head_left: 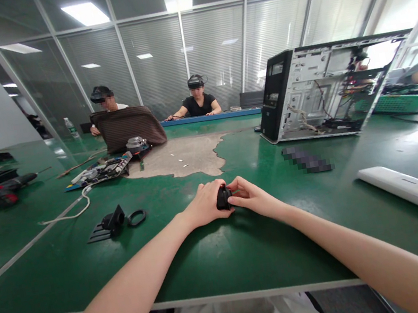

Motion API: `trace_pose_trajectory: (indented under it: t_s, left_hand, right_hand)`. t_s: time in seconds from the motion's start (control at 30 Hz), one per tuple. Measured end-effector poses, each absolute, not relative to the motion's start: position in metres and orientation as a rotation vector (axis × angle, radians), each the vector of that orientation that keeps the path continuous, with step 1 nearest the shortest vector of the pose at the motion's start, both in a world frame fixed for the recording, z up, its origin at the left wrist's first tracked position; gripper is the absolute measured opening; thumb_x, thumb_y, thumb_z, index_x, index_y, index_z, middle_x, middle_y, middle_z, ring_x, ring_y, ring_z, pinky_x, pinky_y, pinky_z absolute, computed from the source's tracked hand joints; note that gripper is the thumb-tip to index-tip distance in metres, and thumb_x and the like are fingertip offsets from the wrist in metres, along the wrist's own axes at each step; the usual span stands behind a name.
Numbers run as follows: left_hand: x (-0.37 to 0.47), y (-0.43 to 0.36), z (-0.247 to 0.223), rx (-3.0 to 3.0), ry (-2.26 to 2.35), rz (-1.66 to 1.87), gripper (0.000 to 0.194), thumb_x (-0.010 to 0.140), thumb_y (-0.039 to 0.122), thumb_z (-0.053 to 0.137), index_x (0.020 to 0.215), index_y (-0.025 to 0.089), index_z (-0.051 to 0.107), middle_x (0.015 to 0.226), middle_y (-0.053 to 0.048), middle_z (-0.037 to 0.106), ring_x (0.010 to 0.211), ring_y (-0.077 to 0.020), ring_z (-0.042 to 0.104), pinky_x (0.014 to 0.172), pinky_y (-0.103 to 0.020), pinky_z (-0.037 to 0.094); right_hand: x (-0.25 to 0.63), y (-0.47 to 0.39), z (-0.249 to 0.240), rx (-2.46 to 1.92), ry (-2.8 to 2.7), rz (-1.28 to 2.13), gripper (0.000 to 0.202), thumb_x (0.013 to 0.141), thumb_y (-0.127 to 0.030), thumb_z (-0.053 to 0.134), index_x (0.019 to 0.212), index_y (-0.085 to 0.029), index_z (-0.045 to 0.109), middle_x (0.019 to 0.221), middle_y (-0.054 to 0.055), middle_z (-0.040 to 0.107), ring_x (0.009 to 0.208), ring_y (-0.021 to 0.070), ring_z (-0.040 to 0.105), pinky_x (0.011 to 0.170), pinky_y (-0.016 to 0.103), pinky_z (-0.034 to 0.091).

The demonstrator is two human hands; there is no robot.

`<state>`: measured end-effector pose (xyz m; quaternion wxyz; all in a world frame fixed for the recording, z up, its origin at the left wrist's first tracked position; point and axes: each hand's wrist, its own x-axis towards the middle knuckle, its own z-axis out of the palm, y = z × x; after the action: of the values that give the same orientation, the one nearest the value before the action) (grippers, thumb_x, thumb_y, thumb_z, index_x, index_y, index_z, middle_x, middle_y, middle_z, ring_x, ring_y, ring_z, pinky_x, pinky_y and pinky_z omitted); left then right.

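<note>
Well out to the left of the hands, a black slotted bracket [110,225] lies on the green table [252,262], its flat prongs spread toward the near-left. Between it and the left forearm, just beside the bracket, a thin black ring [135,225] lies flat, nearer the left hand than the right.

Next comes the left hand [207,203], back upward, curled about a small black part [223,198] from its left and far sides, the thumb on the near side. The part sits directly between the two hands, more inside the left grasp than the right. It looks slightly taller than wide here — its long axis seems to run away from the body, across the line joining the hands, though the covering fingers leave that uncertain. Whether it touches the table I cannot tell.

The right hand [252,197] meets the part's right side with thumb and fingertips drawn close together, the thumb against its exposed face. The relation that seems to count is this facing one: left hand wrapping, right fingertips opposite — both on the same piece.

Well to the right of the right hand, beyond its forearm, lies a long white casing [413,193], slanting outward toward the near-right.
</note>
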<state>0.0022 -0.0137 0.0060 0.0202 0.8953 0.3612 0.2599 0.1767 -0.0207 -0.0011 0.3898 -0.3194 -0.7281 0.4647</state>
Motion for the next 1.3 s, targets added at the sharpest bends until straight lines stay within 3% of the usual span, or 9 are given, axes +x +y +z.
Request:
trace_pose_trajectory:
  t_s: [1.0, 1.2, 1.3]
  left_hand:
    - [0.0028, -0.0129, 0.0059, 2.746, 1.123, 0.792, 0.053, 0.062, 0.040, 0.062, 0.104, 0.020, 0.036, 0.098, -0.004, 0.052, 0.088, -0.0223, 0.050, 0.077, -0.034, 0.032]
    - [0.0035, -0.0135, 0.0067, 2.729, 1.136, 0.775, 0.052, 0.063, 0.040, 0.061, 0.104, 0.020, 0.036, 0.097, -0.004, 0.052, 0.088, -0.0222, 0.050, 0.077, -0.034, 0.032]
    - [0.0035, -0.0134, 0.0067, 2.728, 1.129, 0.780, 0.052, 0.062, 0.040, 0.061, 0.104, 0.020, 0.036, 0.097, -0.004, 0.052, 0.087, -0.0221, 0.050, 0.077, -0.034, 0.032]
  right_hand:
    - [0.1747, -0.0251, 0.0035, -0.879, -1.806, 1.126, 0.024, 0.072, -0.030, 0.058, 0.090, -0.019, 0.046, 0.093, 0.003, 0.054, 0.086, 0.0158, 0.056, 0.079, 0.035, 0.045]
    - [0.1781, -0.0275, 0.0045, -0.755, -1.828, 1.193, 0.030, 0.066, -0.026, 0.065, 0.087, -0.020, 0.045, 0.093, 0.001, 0.052, 0.085, 0.0148, 0.056, 0.075, 0.031, 0.046]
    - [0.1774, -0.0277, 0.0042, -0.749, -1.819, 1.205, 0.025, 0.070, -0.028, 0.061, 0.086, -0.020, 0.045, 0.091, 0.001, 0.053, 0.084, 0.0143, 0.056, 0.073, 0.030, 0.047]
